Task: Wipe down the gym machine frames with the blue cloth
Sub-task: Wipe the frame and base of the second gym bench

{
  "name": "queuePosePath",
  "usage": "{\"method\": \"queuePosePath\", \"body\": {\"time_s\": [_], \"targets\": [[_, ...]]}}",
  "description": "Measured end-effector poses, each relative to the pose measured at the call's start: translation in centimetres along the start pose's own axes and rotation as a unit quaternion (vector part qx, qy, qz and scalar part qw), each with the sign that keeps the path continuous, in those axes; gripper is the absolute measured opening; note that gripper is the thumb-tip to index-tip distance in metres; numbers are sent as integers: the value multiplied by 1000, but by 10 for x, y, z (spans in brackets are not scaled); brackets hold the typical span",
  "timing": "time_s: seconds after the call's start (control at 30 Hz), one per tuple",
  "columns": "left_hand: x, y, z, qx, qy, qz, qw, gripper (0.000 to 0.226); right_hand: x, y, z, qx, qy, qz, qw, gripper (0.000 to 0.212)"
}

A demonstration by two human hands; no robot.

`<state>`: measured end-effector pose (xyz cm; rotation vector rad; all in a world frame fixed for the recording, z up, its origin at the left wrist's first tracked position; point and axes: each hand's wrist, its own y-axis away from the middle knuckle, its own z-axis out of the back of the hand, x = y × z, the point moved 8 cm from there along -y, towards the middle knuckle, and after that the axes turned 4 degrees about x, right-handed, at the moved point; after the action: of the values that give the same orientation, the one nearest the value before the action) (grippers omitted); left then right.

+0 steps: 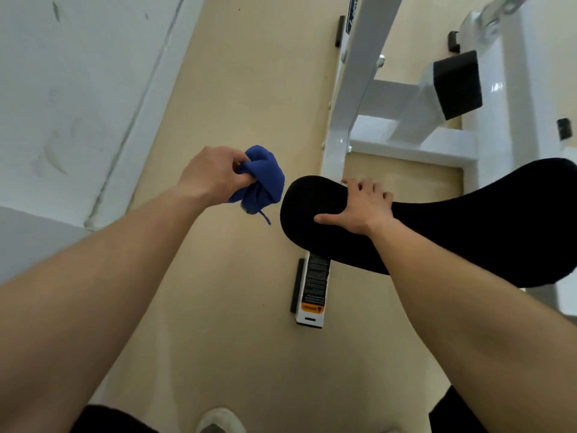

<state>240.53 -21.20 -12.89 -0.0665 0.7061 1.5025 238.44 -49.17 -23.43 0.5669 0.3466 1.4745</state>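
From the head camera, looking down, we see our left hand (212, 173) raised over the beige floor (243, 89), its fingers curled tight round the blue cloth (260, 179). The cloth is bunched into a ball with a loose thread dangling below it, and it touches nothing but the hand. It hangs just beside the narrow end of the black seat pad (468, 226), apart from it. Our right hand (359, 204) lies spread on that pad, thumb stretched out and fingers reaching the far edge. It holds nothing and seems only to steady us. Behind the pad the white frame (335, 151) rises as an upright post with cross-members running off to the right. A base foot with a warning label (313, 292) pokes out from under the pad. We judge that we are between strokes, with the cloth in the air rather than on metal. The next move calls for carrying the cloth across to the upright. It would help to open the ball out a little so that a flat face meets the painted tube. Then we press and draw it along the tube.
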Motion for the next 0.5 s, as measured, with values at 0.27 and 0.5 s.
{"method": "queuePosePath", "body": {"time_s": [0.27,0.5], "targets": [[-43,-12,-27,33,10,-47,998,9,-33,10,22,-8,40,38,998,105],[-55,-16,-26,27,19,-55,998,10,-108,16,92,-95,36,-41,994,103]]}}
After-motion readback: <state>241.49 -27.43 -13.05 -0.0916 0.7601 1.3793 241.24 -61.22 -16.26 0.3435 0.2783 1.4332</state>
